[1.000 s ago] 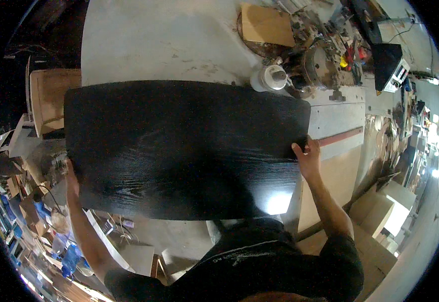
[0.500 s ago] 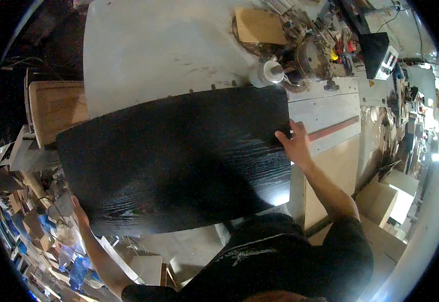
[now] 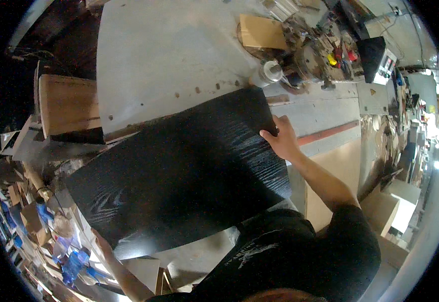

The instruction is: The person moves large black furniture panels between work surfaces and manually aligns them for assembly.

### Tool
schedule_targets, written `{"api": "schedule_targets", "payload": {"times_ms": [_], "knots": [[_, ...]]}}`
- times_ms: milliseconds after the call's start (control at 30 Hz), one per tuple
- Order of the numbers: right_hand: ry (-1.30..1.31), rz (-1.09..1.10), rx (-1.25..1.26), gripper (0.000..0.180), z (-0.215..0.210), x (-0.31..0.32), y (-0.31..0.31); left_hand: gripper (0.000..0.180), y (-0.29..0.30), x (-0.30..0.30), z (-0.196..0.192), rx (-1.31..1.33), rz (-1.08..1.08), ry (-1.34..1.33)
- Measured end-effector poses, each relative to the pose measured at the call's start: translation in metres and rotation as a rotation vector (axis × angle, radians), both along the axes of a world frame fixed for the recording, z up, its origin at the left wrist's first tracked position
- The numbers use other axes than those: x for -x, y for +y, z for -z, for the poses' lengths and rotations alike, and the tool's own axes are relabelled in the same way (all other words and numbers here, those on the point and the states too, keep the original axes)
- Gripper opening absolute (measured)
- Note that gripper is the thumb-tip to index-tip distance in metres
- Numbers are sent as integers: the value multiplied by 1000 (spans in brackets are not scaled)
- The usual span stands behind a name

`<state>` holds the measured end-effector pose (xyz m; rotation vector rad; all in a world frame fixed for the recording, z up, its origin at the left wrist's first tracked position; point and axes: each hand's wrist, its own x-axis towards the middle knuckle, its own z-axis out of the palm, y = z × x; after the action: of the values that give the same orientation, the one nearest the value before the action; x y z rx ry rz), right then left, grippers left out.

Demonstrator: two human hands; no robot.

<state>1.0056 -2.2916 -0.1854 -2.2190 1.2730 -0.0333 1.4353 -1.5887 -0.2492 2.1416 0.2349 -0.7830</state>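
Note:
A large black wood-grain panel [image 3: 179, 166] spans the middle of the view, tilted so that its left end is nearer to me. My right hand [image 3: 281, 137] grips its right edge, thumb on the top face and the fingers going round the edge. At the lower left corner, my left hand [image 3: 102, 243] holds the panel's left edge from the side; most of its fingers are hidden beneath. The panel's far right corner lies beside a whitish plastic container [image 3: 266, 74] on the grey machine table [image 3: 164, 50].
A red strip [image 3: 327, 132] runs along the table right of the panel. Beyond are a piece of cardboard [image 3: 262, 31], cluttered tools and a black control box [image 3: 378, 58]. A wooden board [image 3: 68, 105] stands at left, above scattered offcuts and blue plastic bottles [image 3: 73, 266].
The panel has turned, its left end swinging toward me and its far edge uncovering more of the table. My left hand has come nearer with it; my right hand has shifted slightly left.

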Motion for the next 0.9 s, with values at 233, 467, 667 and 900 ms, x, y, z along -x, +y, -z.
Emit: {"api": "schedule_targets", "payload": {"times_ms": [233,467,667,900], "knots": [[-361,-61,43,53,13,15,-27,88,21,162,-1,-77,-198,-199],[-56,178,-103,32,26,225,-14,94,27,339,20,-123,-374,-249],[139,179,-564,58,25,175,25,98,-6,423,16,-224,-521,-240],[-141,207,-181,61,21,131,12,102,-72,475,1,-204,-813,-107]]}}
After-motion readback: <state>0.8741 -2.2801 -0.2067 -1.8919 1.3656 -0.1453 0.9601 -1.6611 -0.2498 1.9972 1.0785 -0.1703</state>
